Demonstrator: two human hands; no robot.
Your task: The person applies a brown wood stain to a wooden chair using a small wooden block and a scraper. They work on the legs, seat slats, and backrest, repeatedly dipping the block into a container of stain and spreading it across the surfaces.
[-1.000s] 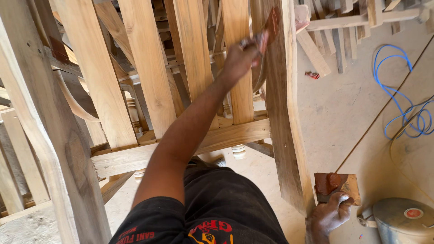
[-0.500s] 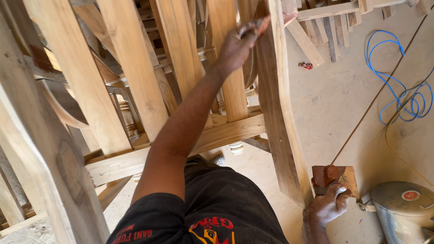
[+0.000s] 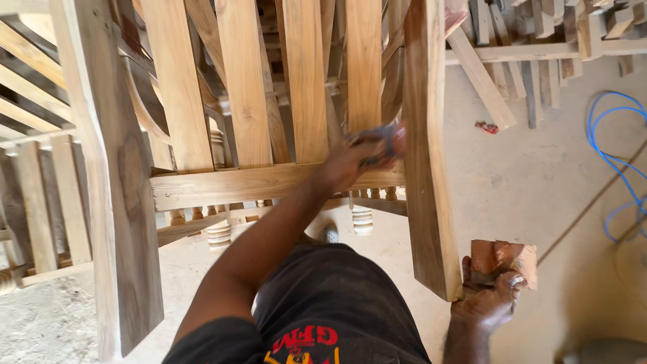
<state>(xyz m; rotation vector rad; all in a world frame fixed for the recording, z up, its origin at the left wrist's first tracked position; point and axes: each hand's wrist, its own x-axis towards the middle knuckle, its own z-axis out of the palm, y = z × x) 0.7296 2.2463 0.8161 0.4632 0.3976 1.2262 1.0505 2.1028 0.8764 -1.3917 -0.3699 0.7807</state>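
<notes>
Overhead, a pale slatted wooden chair frame (image 3: 269, 135) tilts toward the person. Left hand (image 3: 360, 158), at twelve o'clock, clenches a small abrasive pad against the upright; right hand (image 3: 486, 305), at four o'clock, grasps a folded reddish-brown sandpaper sheet (image 3: 505, 259), kept ready.

My left hand (image 3: 360, 158) against the chair frame's (image 3: 222, 185) right post (image 3: 428, 168), slats (image 3: 303, 81) behind the crossrail, my right hand (image 3: 486, 303) beside the post's foot, sandpaper (image 3: 504, 261) in it, cable (image 3: 617, 162) far right on the floor (image 3: 539, 182)
</notes>
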